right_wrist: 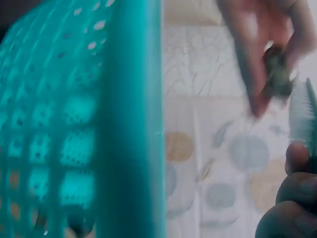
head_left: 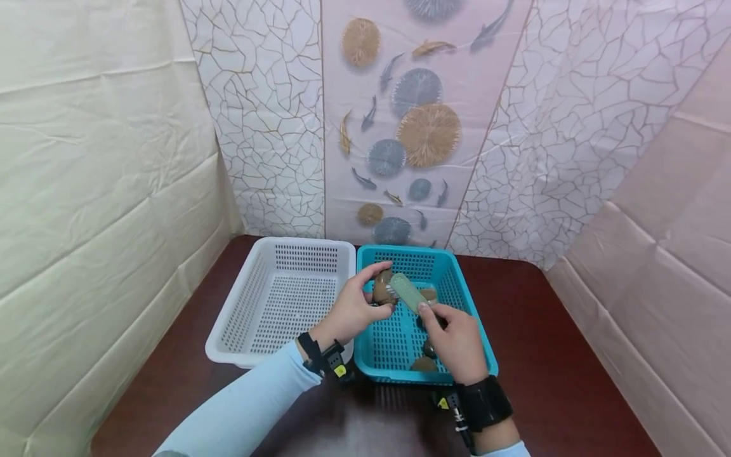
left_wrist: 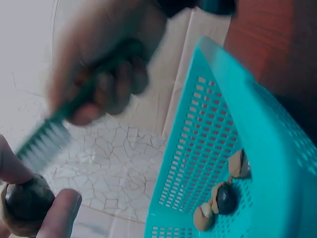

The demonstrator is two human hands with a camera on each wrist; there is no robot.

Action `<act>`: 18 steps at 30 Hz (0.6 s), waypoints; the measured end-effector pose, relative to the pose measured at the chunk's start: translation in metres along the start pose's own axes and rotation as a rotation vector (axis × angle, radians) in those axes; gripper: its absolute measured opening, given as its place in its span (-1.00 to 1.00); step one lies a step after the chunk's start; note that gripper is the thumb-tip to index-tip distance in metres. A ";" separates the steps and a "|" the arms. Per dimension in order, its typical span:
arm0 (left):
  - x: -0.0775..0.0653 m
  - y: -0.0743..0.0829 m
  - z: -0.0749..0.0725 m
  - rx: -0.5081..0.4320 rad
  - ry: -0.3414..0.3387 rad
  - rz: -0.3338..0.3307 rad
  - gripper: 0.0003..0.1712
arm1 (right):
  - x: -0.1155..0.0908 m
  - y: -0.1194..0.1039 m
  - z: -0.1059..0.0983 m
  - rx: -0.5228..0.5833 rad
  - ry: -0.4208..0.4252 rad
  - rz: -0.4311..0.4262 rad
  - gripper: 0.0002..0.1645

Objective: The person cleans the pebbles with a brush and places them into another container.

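Observation:
In the head view my left hand (head_left: 351, 308) holds a rounded stone (head_left: 381, 291) over the teal basket, between thumb and fingers. The stone looks dark with brown, mud-like patches in the left wrist view. My right hand (head_left: 457, 339) grips the handle of a green brush (head_left: 407, 293) with white bristles, which point at the stone. At the left wrist, the bristles (left_wrist: 47, 144) appear right beside the stone; blur hides whether they touch. Several more brown-coated dark stones (left_wrist: 226, 197) lie in the teal basket (head_left: 405, 376), beneath my hands.
A white perforated basket (head_left: 231, 357) stands directly left of the teal one. Both rest on a dark red-brown table (head_left: 542, 355). Pale cloth (head_left: 114, 158) hangs at the sides, and a patterned sheet (head_left: 268, 127) covers the back.

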State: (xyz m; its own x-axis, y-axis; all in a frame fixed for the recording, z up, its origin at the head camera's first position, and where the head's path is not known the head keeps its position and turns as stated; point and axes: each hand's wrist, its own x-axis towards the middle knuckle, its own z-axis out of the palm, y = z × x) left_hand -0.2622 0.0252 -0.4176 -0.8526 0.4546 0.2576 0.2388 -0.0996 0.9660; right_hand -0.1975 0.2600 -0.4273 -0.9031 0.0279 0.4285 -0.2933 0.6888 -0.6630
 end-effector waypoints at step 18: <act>0.003 0.002 0.001 -0.020 -0.003 0.006 -0.05 | -0.001 0.002 -0.004 -0.041 0.085 0.032 -0.56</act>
State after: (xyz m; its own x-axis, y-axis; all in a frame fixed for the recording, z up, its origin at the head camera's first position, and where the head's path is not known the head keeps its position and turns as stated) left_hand -0.2632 0.0275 -0.4151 -0.8499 0.4567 0.2630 0.2339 -0.1203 0.9648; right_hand -0.1964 0.2645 -0.4265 -0.8814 0.1111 0.4591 -0.2495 0.7158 -0.6522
